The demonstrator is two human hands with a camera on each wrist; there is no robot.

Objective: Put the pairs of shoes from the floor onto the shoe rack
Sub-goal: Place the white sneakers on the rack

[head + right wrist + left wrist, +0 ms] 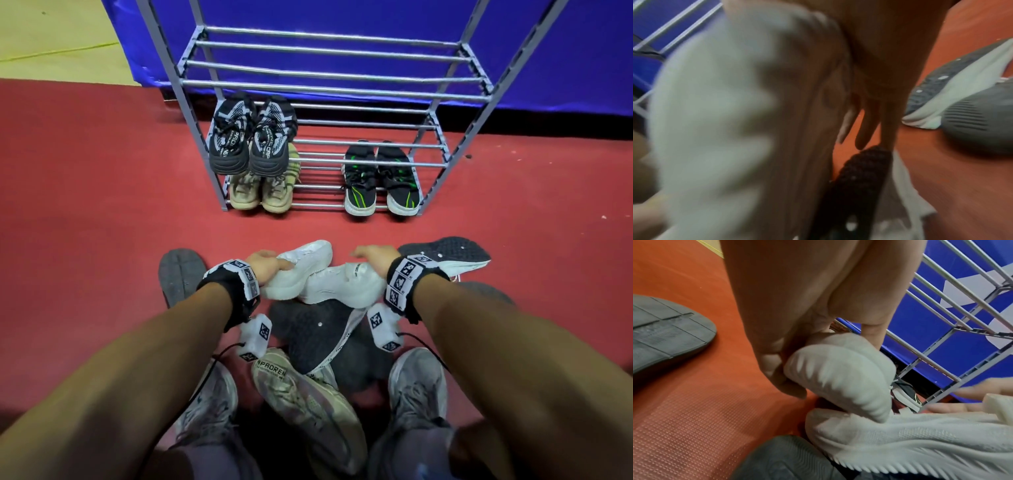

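A grey metal shoe rack point(329, 82) stands ahead against a blue wall. It holds a black-and-white pair point(253, 137) on a middle shelf, with a beige pair point(260, 192) and a black-and-green pair point(380, 181) on the bottom shelf. Two white shoes lie on the pile in front of me. My left hand point(274, 265) pinches the heel of the left white shoe point(838, 369) between thumb and fingers. My right hand point(371, 257) wraps over the top of the other white shoe point(346, 284). The right wrist view is blurred.
Loose shoes lie around on the red floor: a dark sole point(181, 274) at left, a grey knit shoe point(445, 253) at right, a black shoe point(315, 335) under the white ones, and a beige camouflage shoe point(308, 404). My own grey sneakers point(418, 387) stand close by.
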